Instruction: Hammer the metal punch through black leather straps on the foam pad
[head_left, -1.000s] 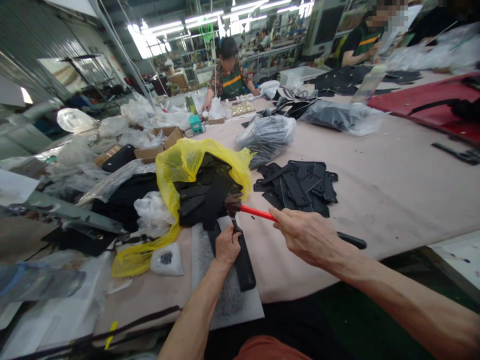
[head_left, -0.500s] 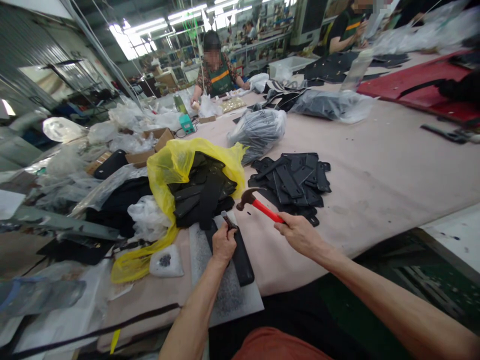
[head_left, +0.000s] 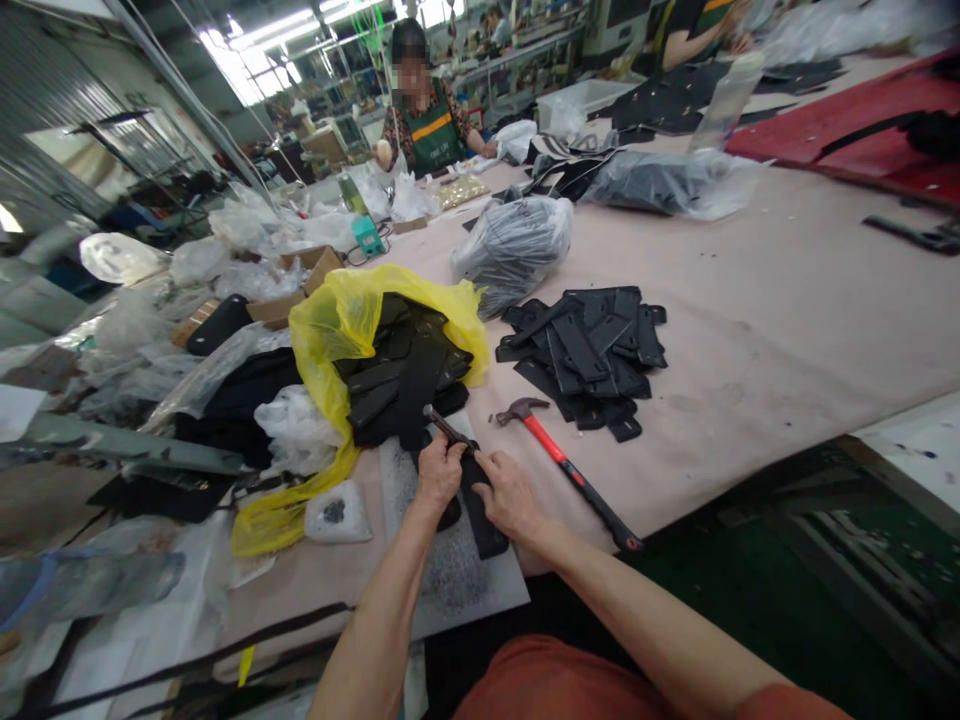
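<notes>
Hammer (head_left: 577, 478) lying right of the board (head_left: 480, 592), left hand (head_left: 439, 474) is pinching a dark tool (head_left: 450, 430) over it while right hand (head_left: 516, 502), grip unclear, is seemingly positioning the black strip (head_left: 487, 537) on it, probably needing careful alignment.

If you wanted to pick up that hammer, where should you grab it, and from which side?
Probably by the black lower handle, from above and the near right: the hammer lies on the table with its head farther away and the handle ending by the near edge.
</notes>
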